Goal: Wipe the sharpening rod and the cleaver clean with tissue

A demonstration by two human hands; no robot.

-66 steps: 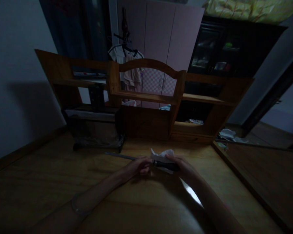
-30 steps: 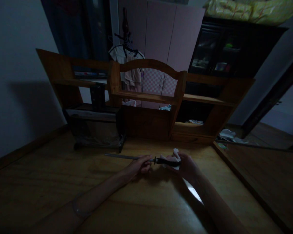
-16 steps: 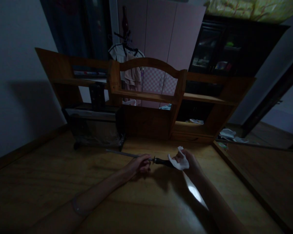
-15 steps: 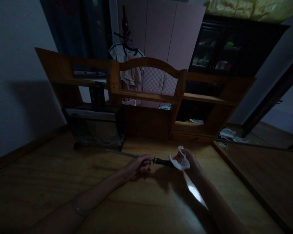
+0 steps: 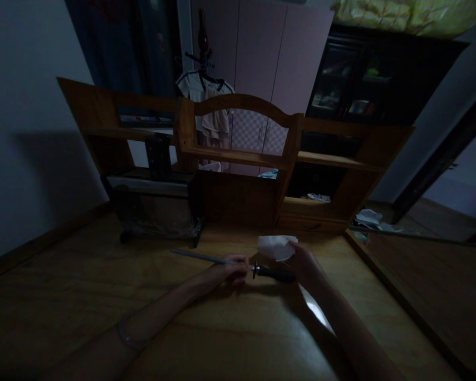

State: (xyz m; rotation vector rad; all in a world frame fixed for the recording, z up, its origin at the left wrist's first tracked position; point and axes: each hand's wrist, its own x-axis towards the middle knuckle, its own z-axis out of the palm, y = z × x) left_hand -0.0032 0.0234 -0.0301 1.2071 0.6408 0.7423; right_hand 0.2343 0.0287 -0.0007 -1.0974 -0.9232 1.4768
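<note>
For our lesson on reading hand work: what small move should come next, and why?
Probably bring the thin white paper-like sheet in the right hand to the slim black handle: the sheet shows just above it in view, while the left hand holds the long grey metal-looking rod, leaving the handle exposed.

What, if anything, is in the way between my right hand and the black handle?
Nothing visible stands between your right hand and the black handle; the white sheet in that hand shows just above the handle in the picture.
</note>
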